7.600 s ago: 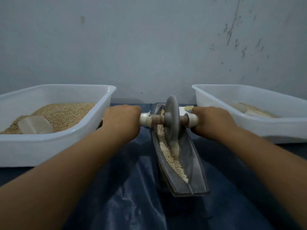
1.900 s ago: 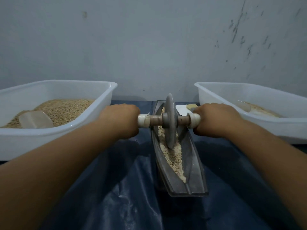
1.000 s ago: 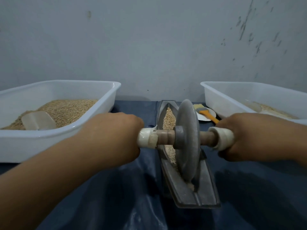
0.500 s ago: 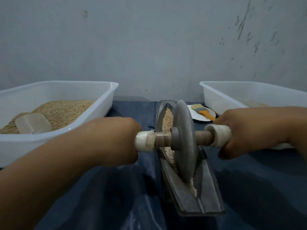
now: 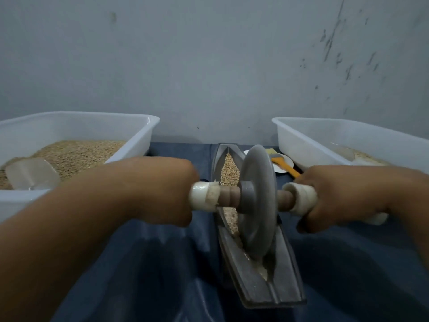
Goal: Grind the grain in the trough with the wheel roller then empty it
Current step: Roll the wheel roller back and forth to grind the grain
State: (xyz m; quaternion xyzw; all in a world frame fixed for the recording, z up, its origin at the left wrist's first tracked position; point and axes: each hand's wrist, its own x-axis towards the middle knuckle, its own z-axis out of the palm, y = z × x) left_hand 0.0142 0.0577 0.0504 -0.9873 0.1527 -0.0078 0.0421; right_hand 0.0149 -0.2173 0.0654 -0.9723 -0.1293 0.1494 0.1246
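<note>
Now wheel roller nearer trough end.

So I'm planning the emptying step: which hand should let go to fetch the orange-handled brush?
Right hand, probably: the orange-handled brush lies on the small white plate just beyond it, while the left hand is across the grey metal trough.

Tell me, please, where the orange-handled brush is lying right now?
The brush lies on a small white plate right of the trough's far end, beside the right tub.
</note>
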